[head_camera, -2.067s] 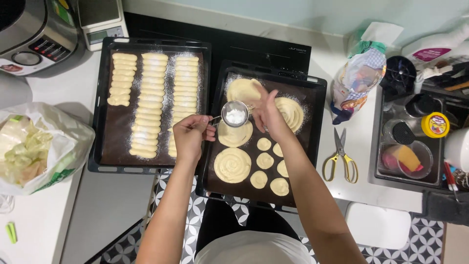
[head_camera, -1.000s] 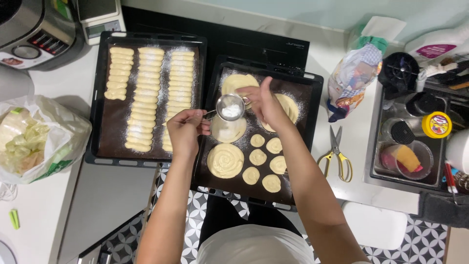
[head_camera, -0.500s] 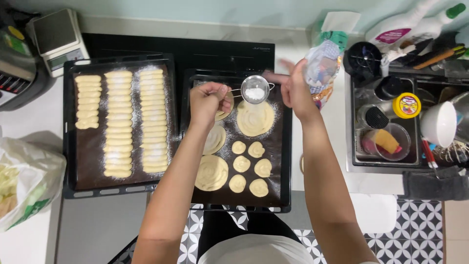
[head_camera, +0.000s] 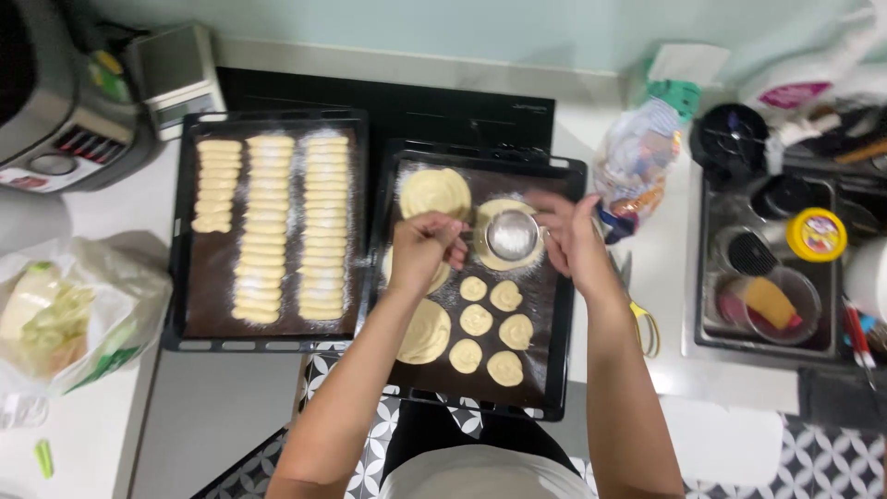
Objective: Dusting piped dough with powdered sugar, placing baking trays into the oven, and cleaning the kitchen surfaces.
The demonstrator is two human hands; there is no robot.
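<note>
Since half a second ago the small round sieve [head_camera: 511, 235] has drifted toward 3 o'clock over the right baking tray [head_camera: 564, 305], left hand [head_camera: 423, 248] pinching its handle, right hand [head_camera: 571, 238] cupping its rim; upper spirals [head_camera: 434, 191] look dusted, lower discs [head_camera: 505, 368] barely.

A home kitchen: black hob [head_camera: 388, 106], sink [head_camera: 711, 277], baking trays [head_camera: 564, 277] of raw dough

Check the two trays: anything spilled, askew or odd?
Mostly tidy. White powder lies on the left tray between piped fingers. Bottom-left finger is misshapen. Yellow-handled scissors lie partly under the right forearm.
</note>
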